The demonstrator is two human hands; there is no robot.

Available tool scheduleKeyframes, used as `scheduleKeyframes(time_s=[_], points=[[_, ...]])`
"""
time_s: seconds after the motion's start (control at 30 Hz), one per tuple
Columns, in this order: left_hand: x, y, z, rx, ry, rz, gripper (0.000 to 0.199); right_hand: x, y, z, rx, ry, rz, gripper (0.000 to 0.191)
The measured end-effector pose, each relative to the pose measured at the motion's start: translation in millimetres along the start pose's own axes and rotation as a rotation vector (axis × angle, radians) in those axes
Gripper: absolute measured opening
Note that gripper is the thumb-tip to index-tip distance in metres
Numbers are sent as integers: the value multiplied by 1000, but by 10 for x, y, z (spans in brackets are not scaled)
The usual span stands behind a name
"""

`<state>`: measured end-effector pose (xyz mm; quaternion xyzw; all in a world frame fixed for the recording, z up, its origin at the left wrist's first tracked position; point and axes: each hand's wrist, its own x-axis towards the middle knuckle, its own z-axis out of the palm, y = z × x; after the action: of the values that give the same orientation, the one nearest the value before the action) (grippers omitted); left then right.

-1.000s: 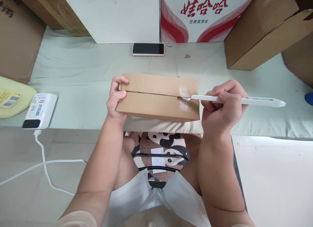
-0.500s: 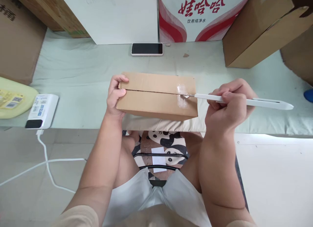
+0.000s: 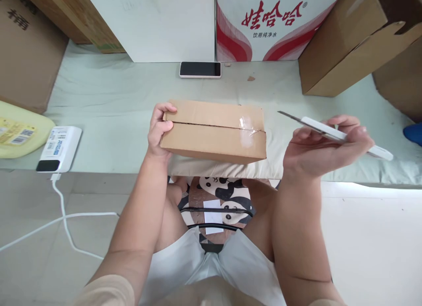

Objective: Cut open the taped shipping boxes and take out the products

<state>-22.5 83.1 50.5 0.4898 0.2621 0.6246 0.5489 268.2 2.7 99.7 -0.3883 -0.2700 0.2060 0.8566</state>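
A small brown cardboard box rests at the front edge of the cloth-covered surface. My left hand grips its left end, thumb and fingers on either side of the long seam. Clear tape lies over the right part of that seam, which looks cut through there. To the right of the box, my right hand holds a white utility knife in the air. Its thin blade is out and points left, apart from the box.
A phone lies behind the box, near a white carton with red lettering. Large brown boxes stand at the right. Farther left are a power bank with a white cable and a yellow jug.
My right hand has drawn the knife out of the taped seam and moved right, tilting the blade up and away. My left hand keeps its hold on the box.
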Motion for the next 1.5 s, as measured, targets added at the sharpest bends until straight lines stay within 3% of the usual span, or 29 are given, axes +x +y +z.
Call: scheduleKeyframes(time_s=[0.1, 0.27, 0.37, 0.47, 0.57, 0.7, 0.8, 1.1, 1.37, 1.5], points=[[-5, -6, 7, 9, 24, -10, 29, -36, 49, -7, -138, -60, 14, 40], [-15, 40, 8, 12, 49, -22, 34, -171, 123, 45, -379, -306, -19, 38], [-35, 134, -4, 10, -20, -62, 43, -246, 157, 62, -424, -426, -18, 36], [-62, 229, -15, 14, -97, -92, 55, -295, 174, 71, -410, -468, -13, 37], [-87, 265, -17, 43, -86, -92, 57, -314, 157, 92, -345, -460, -29, 36], [-108, 223, -20, 93, -20, -54, 51, -299, 71, 140, -205, -310, -132, 32], [-113, 185, -30, 117, 10, -19, 47, -280, 1, 161, -180, -267, -186, 36], [-126, 171, 20, 86, 89, -30, 42, -344, -108, 150, -413, -259, -151, 48], [-127, 183, 14, 110, 89, -52, 44, -364, -207, 179, -621, -227, -160, 57], [-133, 193, 41, 111, 101, -51, 44, -340, -195, 154, -608, -354, -227, 52]])
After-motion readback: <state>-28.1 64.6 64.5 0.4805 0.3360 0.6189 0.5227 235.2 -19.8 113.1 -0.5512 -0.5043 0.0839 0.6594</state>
